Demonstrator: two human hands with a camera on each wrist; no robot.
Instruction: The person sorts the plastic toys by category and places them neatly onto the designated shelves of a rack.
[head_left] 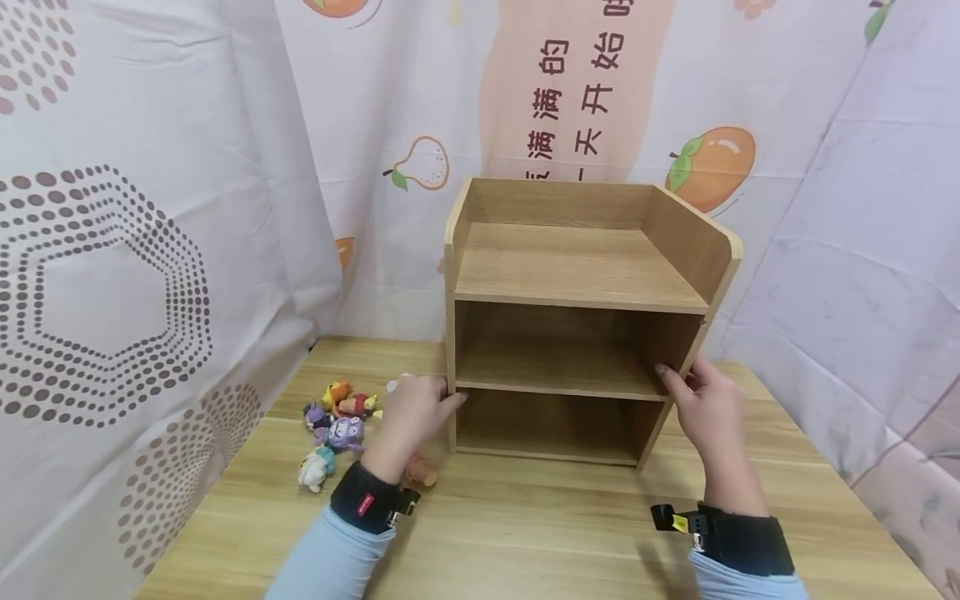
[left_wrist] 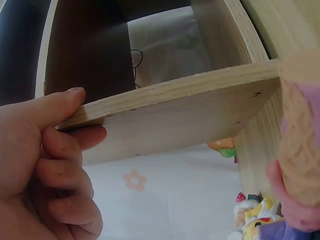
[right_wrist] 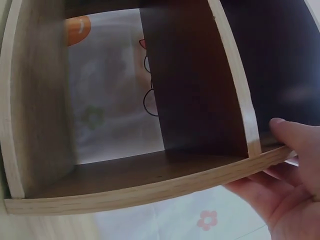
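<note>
A small wooden shelf point(head_left: 581, 262) with an open top tray and two compartments below stands upright on the table in the head view. My left hand point(head_left: 420, 408) pinches the front edge of its left side panel point(left_wrist: 175, 92), thumb on the inner face and fingers outside. On the opposite side, my right hand point(head_left: 705, 408) grips the right side panel point(right_wrist: 150, 192) at the height of the middle board, its thumb inside the compartment. Both compartments hold nothing. In the left wrist view, a pink and tan figurine point(left_wrist: 302, 145) is close to the shelf.
Several small toy figurines point(head_left: 345, 433) lie in a cluster on the wooden table point(head_left: 540, 533), left of the shelf. One figurine point(head_left: 420, 471) lies beside my left wrist. A printed cloth curtain point(head_left: 375, 275) hangs behind and around the table.
</note>
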